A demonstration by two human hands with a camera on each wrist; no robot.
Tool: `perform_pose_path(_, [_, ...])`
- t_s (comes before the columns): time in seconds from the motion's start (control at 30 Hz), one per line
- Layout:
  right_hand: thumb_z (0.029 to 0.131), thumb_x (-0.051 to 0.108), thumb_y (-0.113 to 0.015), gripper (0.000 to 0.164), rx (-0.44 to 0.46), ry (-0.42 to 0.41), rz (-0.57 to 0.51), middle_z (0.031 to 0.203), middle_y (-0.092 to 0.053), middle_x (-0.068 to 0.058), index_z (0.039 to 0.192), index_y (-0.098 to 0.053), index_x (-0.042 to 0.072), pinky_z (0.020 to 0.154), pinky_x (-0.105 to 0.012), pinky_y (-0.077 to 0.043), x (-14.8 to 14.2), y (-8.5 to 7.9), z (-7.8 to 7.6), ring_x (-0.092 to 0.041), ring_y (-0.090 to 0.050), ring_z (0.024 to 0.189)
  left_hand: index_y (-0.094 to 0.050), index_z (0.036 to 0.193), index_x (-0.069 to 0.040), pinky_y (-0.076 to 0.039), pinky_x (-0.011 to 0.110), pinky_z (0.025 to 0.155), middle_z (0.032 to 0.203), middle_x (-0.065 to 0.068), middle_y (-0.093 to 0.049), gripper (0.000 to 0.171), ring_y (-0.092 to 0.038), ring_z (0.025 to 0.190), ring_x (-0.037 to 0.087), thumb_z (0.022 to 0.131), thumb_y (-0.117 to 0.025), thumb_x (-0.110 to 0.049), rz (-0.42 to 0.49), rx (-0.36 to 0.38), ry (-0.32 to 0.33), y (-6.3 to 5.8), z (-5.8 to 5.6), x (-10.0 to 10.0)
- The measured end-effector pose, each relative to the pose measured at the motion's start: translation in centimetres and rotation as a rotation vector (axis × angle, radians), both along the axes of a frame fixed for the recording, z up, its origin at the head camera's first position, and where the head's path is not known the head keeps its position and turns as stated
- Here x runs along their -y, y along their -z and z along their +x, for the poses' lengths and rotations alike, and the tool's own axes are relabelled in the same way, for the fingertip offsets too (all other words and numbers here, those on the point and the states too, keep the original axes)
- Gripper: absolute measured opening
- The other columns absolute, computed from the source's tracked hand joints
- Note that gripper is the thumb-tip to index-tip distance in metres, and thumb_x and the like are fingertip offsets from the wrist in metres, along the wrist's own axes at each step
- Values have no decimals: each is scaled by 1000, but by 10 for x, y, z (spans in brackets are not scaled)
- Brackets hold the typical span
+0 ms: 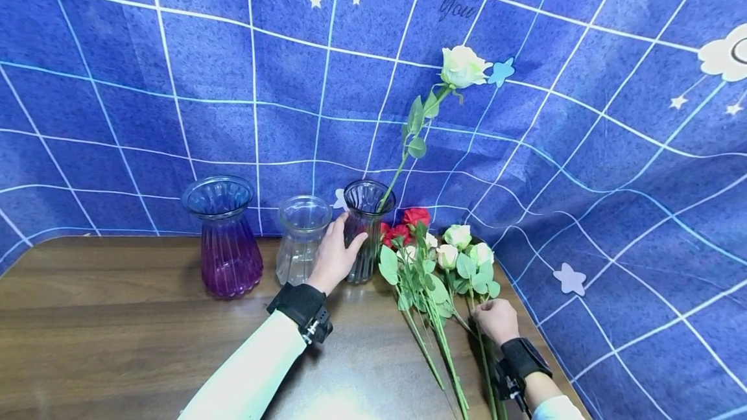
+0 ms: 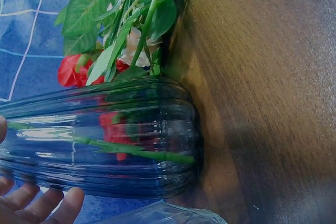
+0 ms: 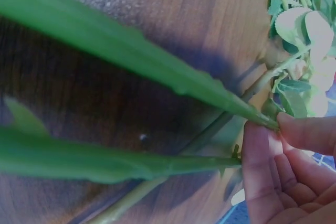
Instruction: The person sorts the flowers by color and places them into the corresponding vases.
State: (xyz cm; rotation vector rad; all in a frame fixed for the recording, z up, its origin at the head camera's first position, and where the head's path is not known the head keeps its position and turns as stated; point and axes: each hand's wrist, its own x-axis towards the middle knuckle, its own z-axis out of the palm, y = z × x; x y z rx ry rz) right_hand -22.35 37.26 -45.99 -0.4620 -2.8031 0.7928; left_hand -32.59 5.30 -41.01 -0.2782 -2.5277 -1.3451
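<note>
My left hand is at the side of a grey-tinted glass vase, thumb and fingers on either side of it. One white rose stands in that vase, leaning right; its green stem shows through the glass. My right hand pinches a green stem between thumb and forefinger, among white roses lying on the table. Another stem runs beside that forefinger. Leaves and blooms lie just beyond the fingertips in the right wrist view.
A clear glass vase stands left of the grey one, and a blue-purple vase farther left. Red roses and crossing stems lie on the wooden table to the right. Blue patterned cloth hangs behind.
</note>
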Motion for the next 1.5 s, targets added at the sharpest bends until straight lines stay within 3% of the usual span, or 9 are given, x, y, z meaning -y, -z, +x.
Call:
perform_pose_path(0.33, [80, 15, -63, 19, -20, 49, -40, 79, -69, -16, 81, -72, -2, 64, -36, -48, -2, -10, 4, -30, -62, 75, -36, 143, -10, -43, 52, 96, 139, 17, -46, 64, -48, 124, 36, 91, -59, -40, 9, -2, -2, 1, -1, -1])
perform_pose_path(0.7, [82, 14, -63, 20, -105, 45, -32, 86, -71, -20, 85, -72, -4, 71, -41, -48, 1, -23, 6, -35, -63, 81, -35, 143, -7, -43, 53, 96, 139, 19, -45, 65, -48, 123, 38, 91, -59, -38, 10, -10, 3, 1, 0, 0])
perform_pose_path(0.83, [82, 15, -65, 20, -109, 71, -69, 84, -71, -18, 86, -72, -3, 69, -37, -47, 4, -30, 7, -30, -63, 78, -36, 143, -7, -43, 53, 95, 138, 20, -46, 65, -49, 122, 38, 91, -59, -38, 15, -16, 4, 1, 0, 0])
perform_pose_path(1.13, [82, 17, -67, 21, -199, 121, -139, 72, -71, -9, 90, -73, -2, 61, -21, -43, 17, -54, 4, -3, -55, 57, -36, 143, -8, -44, 53, 94, 138, 19, -47, 65, -50, 121, 37, 91, -59, -39, 4, -24, -3, 1, 2, -1])
perform_pose_path(1.3, [82, 19, -68, 21, -265, 158, -147, 70, -70, -6, 90, -73, 0, 60, -19, -40, 25, -70, 1, 0, -51, 56, -36, 143, -9, -44, 53, 95, 137, 19, -47, 64, -50, 122, 36, 91, -58, -39, 12, -14, -1, 1, 2, -2])
perform_pose_path(1.5, [84, 15, -65, 22, -332, 159, -296, 76, -72, -8, 96, -72, -2, 52, -14, -44, 35, -89, -1, 1, -58, 50, -37, 142, -9, -44, 53, 95, 136, 18, -48, 63, -50, 121, 37, 91, -58, -39, 9, -21, -7, 1, 2, -1])
